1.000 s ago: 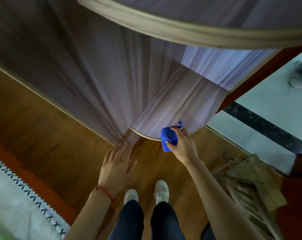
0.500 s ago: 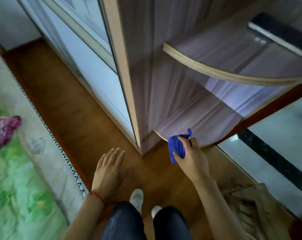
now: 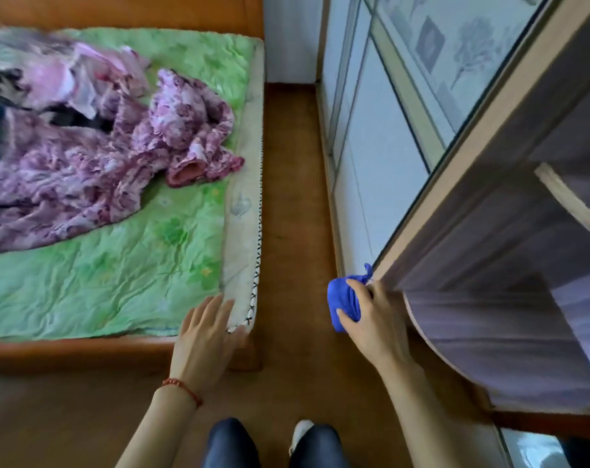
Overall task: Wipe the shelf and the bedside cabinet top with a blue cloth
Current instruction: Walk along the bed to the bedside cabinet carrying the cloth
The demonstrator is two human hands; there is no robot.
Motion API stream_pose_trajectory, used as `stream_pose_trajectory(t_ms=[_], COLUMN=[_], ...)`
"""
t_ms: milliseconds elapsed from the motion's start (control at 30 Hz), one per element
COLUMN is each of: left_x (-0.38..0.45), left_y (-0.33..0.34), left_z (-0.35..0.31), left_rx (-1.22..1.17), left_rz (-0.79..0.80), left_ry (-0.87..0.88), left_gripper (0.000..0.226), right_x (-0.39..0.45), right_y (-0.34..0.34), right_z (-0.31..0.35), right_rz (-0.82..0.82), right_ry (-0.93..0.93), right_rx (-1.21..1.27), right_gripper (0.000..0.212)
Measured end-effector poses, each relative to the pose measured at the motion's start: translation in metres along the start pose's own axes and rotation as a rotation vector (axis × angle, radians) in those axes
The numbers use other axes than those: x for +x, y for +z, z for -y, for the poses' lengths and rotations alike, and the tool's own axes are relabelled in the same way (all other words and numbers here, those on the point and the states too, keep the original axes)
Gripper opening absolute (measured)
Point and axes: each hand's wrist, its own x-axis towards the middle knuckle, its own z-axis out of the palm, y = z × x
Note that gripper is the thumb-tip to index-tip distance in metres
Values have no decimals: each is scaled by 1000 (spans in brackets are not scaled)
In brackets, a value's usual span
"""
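A bunched blue cloth (image 3: pixel 343 303) is gripped in the right hand (image 3: pixel 374 324), the fingers curled tight around it, beside the front corner of the shelf unit (image 3: pixel 509 251) and just left of its lowest curved shelf (image 3: pixel 496 336). The cloth is held above the wooden floor (image 3: pixel 293 211), apart from the shelf surface. The left hand (image 3: pixel 204 336) is spread flat, fingers extended, over the corner of the bed (image 3: pixel 242 238), where a green sheet (image 3: pixel 124 275) and crumpled purple clothes (image 3: pixel 94 157) are laid. A red bracelet (image 3: pixel 182 389) is worn on the left wrist.
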Motion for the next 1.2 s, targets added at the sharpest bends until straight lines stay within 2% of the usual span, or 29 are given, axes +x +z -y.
stream_pose_trajectory(t_ms=[133, 367, 600, 833, 967, 1200], left_x=[-46, -141, -259, -371, -410, -430], left_y=[-16, -53, -91, -118, -123, -136], left_z=[62, 187, 309, 392, 423, 509], left_rx=[-3, -19, -7, 26, 25, 0], left_rz=[-44, -147, -234, -284, -294, -290], left_ry=[-182, -465, -785, -1104, -1249, -1382], left_gripper=[57, 75, 77, 76, 77, 76], right_x=[11, 7, -28, -77, -95, -103], right_y=[27, 94, 166, 227, 262, 322], right_z=[71, 229, 403, 563, 632, 745], right_rz=[86, 235, 351, 481, 543, 635], right_ry=[-183, -449, -709, -995, -1165, -1289], right_rx=[-44, -63, -34, -11, -17, -10], right_gripper=[52, 53, 53, 55, 56, 55])
